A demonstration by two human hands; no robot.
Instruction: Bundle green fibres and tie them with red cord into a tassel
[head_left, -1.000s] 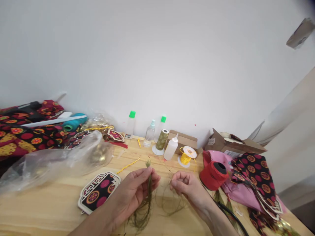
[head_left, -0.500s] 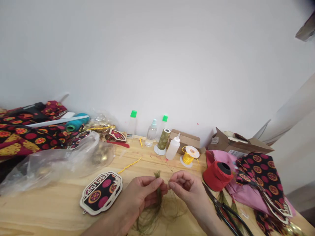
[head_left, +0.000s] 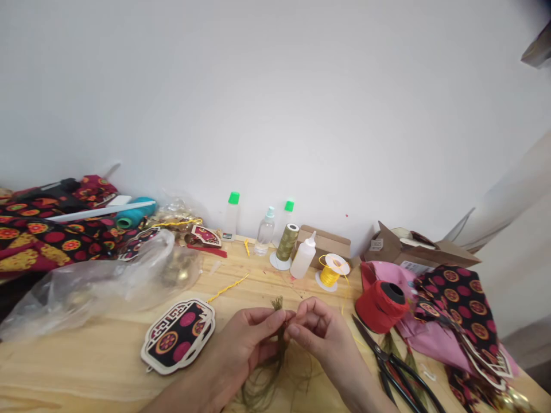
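My left hand [head_left: 258,335] pinches an olive-green thread tassel [head_left: 278,301] near its top, the short tuft sticking up above the thumb and the long strands hanging down to the table. Right beside it, my right hand [head_left: 316,330] has thumb and forefinger pinched together against the bundle, on what looks like a thin strand of the same thread; the strand is barely visible. Left of the hands lies a wooden-framed patterned fabric pendant [head_left: 178,335] with a yellow cord [head_left: 227,288]. Black-handled scissors [head_left: 387,358] lie to the right of my right hand.
Behind the hands stand an olive thread spool [head_left: 287,242], a glue bottle [head_left: 303,256], a spray bottle [head_left: 264,232] and a yellow cord spool [head_left: 329,275]. At right are a red thread cone [head_left: 382,307], patterned fabric [head_left: 460,310] and a cardboard box [head_left: 413,249]. A plastic bag [head_left: 107,287] lies left.
My right hand has moved slightly left, closing the small gap to the tassel, and its fingertips now meet the left hand's. The left hand keeps its pinch.
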